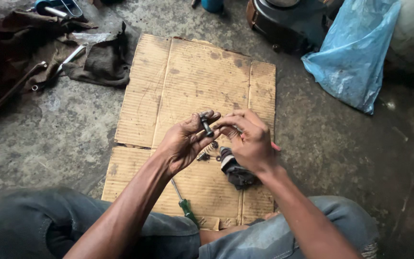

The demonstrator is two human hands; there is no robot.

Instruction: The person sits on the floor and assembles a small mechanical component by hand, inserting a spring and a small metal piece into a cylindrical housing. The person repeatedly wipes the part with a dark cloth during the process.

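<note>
While both hands meet above the cardboard sheet (188,81), the left hand (184,141) pinches a small dark metal cylinder (207,125) between thumb and fingertips. The right hand (249,139) touches it from the right, closed around a thin red-tipped tool (275,146). Below them lie a spring (207,149), a dark rag (235,170) and a green-handled screwdriver (186,205).

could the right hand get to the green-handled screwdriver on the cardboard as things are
Probably not directly: the right hand is pinching a thin tool, and the green-handled screwdriver lies under the left forearm. The left hand, holding a small dark part, is nearer.
</note>
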